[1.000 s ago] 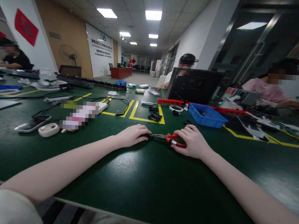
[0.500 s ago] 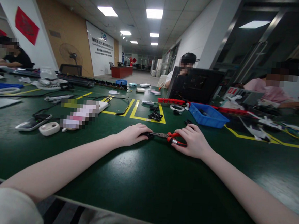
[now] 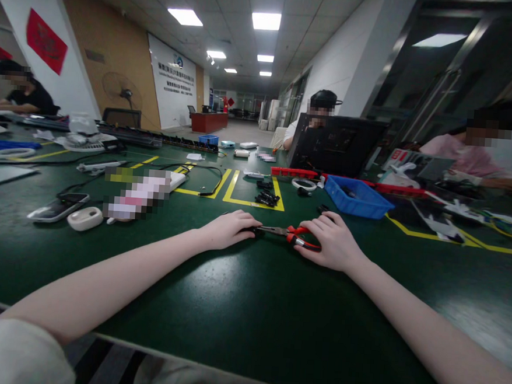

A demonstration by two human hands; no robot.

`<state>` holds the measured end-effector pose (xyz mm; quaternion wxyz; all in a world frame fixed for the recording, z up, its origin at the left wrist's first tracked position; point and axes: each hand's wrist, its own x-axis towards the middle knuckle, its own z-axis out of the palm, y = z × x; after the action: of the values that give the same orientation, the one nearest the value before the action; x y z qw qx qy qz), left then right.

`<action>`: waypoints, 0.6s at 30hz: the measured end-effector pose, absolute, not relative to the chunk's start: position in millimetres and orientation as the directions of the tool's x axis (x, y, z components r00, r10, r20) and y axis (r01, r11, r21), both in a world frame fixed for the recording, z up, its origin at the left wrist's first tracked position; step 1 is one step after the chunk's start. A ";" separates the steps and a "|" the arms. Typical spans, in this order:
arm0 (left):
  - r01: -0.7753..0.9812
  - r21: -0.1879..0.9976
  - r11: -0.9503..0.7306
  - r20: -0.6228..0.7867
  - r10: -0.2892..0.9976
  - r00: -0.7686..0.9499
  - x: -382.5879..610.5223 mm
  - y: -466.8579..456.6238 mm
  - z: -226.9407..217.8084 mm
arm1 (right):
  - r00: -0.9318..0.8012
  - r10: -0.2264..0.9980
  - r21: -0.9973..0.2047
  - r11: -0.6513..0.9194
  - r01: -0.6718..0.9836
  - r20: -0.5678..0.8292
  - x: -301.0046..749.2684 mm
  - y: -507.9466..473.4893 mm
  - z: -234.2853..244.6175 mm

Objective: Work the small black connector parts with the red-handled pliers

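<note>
Your right hand (image 3: 331, 241) has its grip closed on the red handles of the pliers (image 3: 294, 237), which lie flat between your hands. Your left hand (image 3: 229, 228) curls over their nose, and whether it pinches anything is hidden. A squeeze could nip those fingertips. The green surface (image 3: 248, 308) carries a blue bin (image 3: 356, 199), and other people work around it in a long, lit room.

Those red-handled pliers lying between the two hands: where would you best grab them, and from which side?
By the red handles, coming from the right. The pliers lie flat on the green table, with their thin metal nose pointing left toward the left hand. The right hand wraps those handles from that side.
</note>
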<state>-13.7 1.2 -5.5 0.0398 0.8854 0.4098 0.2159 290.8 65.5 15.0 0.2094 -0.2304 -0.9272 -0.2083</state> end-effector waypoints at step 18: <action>0.695 0.261 -0.671 0.353 0.736 0.578 -12.3 0.1 -4.9 | -0.795 0.228 0.434 0.737 0.518 0.562 291.2 63.9 11.5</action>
<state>-12.3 0.1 -4.9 0.0467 0.8870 0.4032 0.2203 291.2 63.9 11.5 0.2439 -0.2075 -0.8995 -0.2973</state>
